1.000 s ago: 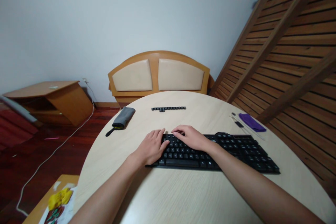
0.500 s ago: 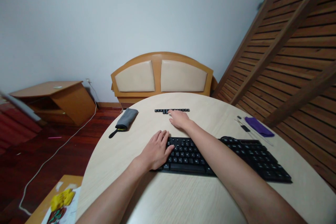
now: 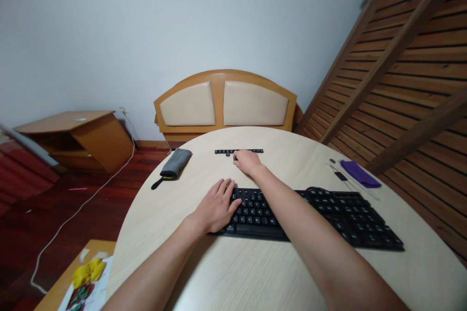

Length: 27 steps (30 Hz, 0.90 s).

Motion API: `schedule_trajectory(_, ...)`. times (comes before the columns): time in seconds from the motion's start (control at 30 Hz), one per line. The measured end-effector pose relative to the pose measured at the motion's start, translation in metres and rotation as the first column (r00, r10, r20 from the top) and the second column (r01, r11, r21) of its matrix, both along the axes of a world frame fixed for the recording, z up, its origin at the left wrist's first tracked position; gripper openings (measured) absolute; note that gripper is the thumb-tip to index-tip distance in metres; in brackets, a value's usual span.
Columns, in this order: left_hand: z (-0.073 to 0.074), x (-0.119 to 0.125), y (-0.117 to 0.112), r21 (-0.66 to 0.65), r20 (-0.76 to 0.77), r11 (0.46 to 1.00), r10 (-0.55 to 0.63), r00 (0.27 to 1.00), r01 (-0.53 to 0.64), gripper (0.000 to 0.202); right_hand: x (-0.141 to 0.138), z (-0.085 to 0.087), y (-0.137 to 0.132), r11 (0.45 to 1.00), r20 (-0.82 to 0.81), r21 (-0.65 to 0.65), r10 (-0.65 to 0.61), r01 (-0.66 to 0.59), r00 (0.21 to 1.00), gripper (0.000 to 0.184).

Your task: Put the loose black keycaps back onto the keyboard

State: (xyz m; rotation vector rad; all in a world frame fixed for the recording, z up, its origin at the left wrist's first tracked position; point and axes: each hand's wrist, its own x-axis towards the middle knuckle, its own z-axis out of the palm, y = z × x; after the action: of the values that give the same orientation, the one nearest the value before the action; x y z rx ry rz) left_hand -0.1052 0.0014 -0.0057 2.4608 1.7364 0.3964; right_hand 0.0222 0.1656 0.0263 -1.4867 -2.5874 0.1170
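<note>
A black keyboard (image 3: 255,232) lies across the round table in front of me. My left hand (image 3: 218,205) rests on its left end, fingers spread and thumb over the keys. My right hand (image 3: 248,162) reaches over the keyboard to the far side of the table, its fingertips pinched on a small black keycap (image 3: 235,158) that is mostly hidden. Just beyond, a row of loose black keycaps (image 3: 221,151) runs sideways, partly covered by the hand. One single keycap (image 3: 228,154) sits just in front of that row.
A grey cloth pouch (image 3: 176,163) lies at the table's left edge. To the right are a purple cloth (image 3: 359,174) and thin tools with a black part (image 3: 340,176). Beyond the table stands a padded headboard (image 3: 226,102); wooden slats (image 3: 412,68) lean at right.
My right hand has shifted slightly toward me, and a keycap has come away from the one beside it in front of the row. My left hand stays on the keyboard.
</note>
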Motion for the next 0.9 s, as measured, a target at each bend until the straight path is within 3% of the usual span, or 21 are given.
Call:
schedule_trajectory(0.27, 0.005, 0.000, -0.002, -0.010, -0.023, 1.000, -0.022, 0.999, 0.022, 0.061, 0.046, 0.019, -0.040, 0.988, -0.079, -0.103, 0.106, -0.114, 0.991, 0.016)
schedule_trajectory(0.4, 0.007, -0.001, -0.003, 0.000, -0.030, 0.999, -0.034, 0.999, 0.034, 0.058, 0.077, 0.023, -0.059, 0.940, -0.359, -0.232, 0.157, -0.251, 0.920, 0.018)
schedule_trajectory(0.47, 0.012, -0.001, -0.003, 0.004, -0.025, 0.997, -0.074, 0.997, 0.074, 0.054, 0.087, 0.025, -0.067, 0.909, -0.418, -0.278, 0.177, -0.310, 0.891, 0.019)
schedule_trajectory(0.67, 0.027, -0.002, -0.004, -0.008, 0.037, 0.982, -0.187, 0.982, 0.187, 0.041, 0.092, 0.028, -0.080, 0.897, -0.351, -0.293, 0.221, -0.331, 0.910, 0.020)
schedule_trajectory(0.9, 0.021, -0.005, -0.003, -0.037, 0.023, 0.984, -0.171, 0.985, 0.172, 0.048, 0.086, 0.036, -0.091, 0.879, -0.261, -0.337, 0.256, -0.337, 0.931, 0.023)
